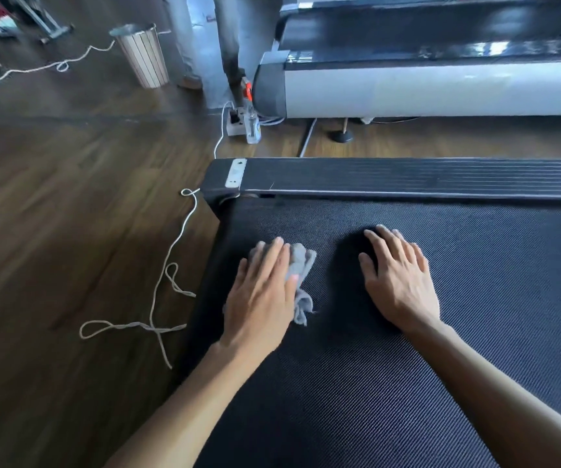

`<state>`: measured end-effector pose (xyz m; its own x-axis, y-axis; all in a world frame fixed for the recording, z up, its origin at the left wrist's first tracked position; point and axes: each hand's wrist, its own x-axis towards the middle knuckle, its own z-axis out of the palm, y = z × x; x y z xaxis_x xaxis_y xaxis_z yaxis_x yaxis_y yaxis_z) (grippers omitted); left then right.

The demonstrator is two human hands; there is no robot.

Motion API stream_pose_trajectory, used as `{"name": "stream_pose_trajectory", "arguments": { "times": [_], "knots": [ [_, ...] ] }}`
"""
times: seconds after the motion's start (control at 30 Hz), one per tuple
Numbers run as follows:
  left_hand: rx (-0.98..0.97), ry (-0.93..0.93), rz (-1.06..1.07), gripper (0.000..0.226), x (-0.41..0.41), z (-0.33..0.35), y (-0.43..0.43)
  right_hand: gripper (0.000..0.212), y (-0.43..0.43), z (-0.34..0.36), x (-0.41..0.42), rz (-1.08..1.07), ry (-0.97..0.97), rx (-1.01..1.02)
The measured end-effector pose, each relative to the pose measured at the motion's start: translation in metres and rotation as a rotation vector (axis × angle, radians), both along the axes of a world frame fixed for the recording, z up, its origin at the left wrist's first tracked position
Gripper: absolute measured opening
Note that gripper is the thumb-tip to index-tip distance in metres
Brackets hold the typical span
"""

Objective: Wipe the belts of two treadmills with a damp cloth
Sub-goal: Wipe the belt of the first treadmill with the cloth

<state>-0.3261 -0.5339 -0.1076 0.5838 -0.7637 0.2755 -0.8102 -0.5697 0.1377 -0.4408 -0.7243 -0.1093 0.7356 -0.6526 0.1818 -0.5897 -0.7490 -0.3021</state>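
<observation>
Our left hand (262,295) lies flat, fingers straight, pressing the grey cloth (302,261) onto the near treadmill belt (475,298) beside its end edge; our right hand (397,278) rests flat, holding nothing; the belt's length runs rightward, so we judge the stroke goes that way.

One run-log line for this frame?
left hand: presses grey cloth on belt near its end | right hand: flat on belt, bare | second treadmill: beyond, no hands on it
</observation>
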Motion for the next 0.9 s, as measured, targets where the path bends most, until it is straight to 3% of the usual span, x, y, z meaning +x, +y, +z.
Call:
{"name": "stream_pose_trajectory", "arguments": {
  "times": [0.1, 0.2, 0.27, 0.4, 0.53, 0.7, 0.8, 0.9],
  "knots": [
    [-0.022, -0.006, 0.260, 0.057, 0.052, -0.001, -0.024, 0.049, 0.000, 0.000, 0.001, 0.000, 0.007, -0.010],
    [-0.035, 0.116, 0.378, 0.052, 0.082, 0.008, -0.069, 0.049, 0.001, 0.001, 0.003, -0.002, 0.031, -0.013],
    [-0.071, 0.094, 0.320, 0.045, 0.065, 0.013, -0.092, 0.049, 0.001, 0.001, 0.004, 0.004, 0.038, -0.004],
    [-0.027, 0.013, -0.085, 0.048, -0.009, 0.006, -0.049, 0.050, 0.000, 0.002, 0.001, 0.013, 0.016, 0.023],
    [0.052, 0.036, 0.000, 0.056, 0.014, 0.005, 0.020, 0.050, -0.001, 0.001, 0.001, 0.019, 0.016, 0.008],
    [0.013, 0.120, 0.289, 0.052, 0.070, 0.011, -0.056, 0.048, -0.001, -0.002, 0.003, 0.023, 0.004, -0.024],
    [-0.041, 0.055, 0.103, 0.048, 0.040, 0.005, -0.075, 0.048, -0.003, -0.004, 0.004, 0.028, -0.005, -0.019],
    [-0.032, 0.013, -0.144, 0.048, -0.020, 0.002, -0.019, 0.049, -0.005, -0.003, 0.001, 0.053, -0.005, -0.002]
  ]
}}
